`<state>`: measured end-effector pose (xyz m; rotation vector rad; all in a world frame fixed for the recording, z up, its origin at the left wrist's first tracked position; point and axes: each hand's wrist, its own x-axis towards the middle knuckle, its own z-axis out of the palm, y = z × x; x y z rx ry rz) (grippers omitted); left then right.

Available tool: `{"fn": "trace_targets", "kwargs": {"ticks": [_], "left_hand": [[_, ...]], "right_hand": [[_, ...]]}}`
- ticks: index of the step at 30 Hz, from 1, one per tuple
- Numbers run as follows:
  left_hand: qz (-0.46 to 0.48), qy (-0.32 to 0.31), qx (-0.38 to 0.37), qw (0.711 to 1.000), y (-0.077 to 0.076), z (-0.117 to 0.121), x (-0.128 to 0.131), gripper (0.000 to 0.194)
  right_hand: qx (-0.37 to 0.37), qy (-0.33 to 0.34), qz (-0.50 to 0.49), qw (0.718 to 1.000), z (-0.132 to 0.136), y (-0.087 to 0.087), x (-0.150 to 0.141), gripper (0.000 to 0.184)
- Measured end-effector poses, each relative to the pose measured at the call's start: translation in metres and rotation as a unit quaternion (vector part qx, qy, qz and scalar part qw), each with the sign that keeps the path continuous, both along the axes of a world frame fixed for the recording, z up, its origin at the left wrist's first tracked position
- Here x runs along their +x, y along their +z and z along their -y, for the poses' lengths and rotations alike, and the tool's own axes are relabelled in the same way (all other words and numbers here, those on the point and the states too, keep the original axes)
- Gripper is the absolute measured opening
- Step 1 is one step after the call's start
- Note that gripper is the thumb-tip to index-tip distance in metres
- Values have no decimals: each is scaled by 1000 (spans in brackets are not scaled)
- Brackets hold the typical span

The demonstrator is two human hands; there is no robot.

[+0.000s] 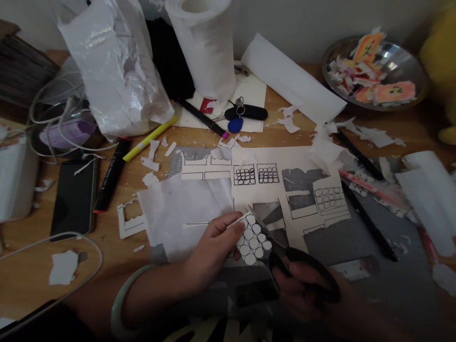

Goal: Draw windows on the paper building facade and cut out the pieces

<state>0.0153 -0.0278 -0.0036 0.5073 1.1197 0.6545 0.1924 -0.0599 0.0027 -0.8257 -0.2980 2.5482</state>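
Between the thumb and fingers of my left hand (219, 240) is a small white paper cutout (252, 240) with drawn circles, its right edge trimmed along the rounded outlines. My right hand (302, 285) grips black-handled scissors (313, 268), whose blades point up and left beside the cutout's upper right edge. Whether the blades touch the paper I cannot tell. Under and behind both hands lies a larger white sheet (258, 154) with drawn boxes, rows of circles and several cut-out openings. A blank white sheet (171, 204) rests left of it.
At the back stand a paper roll (204, 52), a plastic-wrapped white package (114, 66) and a metal bowl (399, 61) of coloured paper pieces. A phone (73, 197) and markers (111, 178) lie at left. Black pens (370, 223) and paper scraps (374, 133) are at right.
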Motion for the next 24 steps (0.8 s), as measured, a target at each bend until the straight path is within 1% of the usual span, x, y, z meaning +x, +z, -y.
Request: {"fn": "trace_targets", "kwargs": {"ticks": [8, 11, 14, 18, 22, 24], "left_hand": [[7, 4, 6, 1000, 0, 0, -1, 28], [-4, 28, -23, 999, 1, 0, 0, 27], [11, 63, -44, 997, 5, -1, 2, 25], [38, 101, -35, 994, 10, -4, 6, 25], [49, 105, -15, 993, 11, -6, 6, 24], [60, 119, -13, 991, 10, -6, 6, 23]], "right_hand": [[-19, -5, 14, 1000, -2, 1, 0, 46], [-16, -2, 29, 999, -2, 2, -1, 48], [-20, 1, 32, 999, -2, 1, -1, 47], [-22, 3, 22, 999, 0, -1, 0, 46], [-12, 2, 31, 999, 0, -1, 0, 46], [-11, 2, 35, 999, -1, 0, 0, 46]]}}
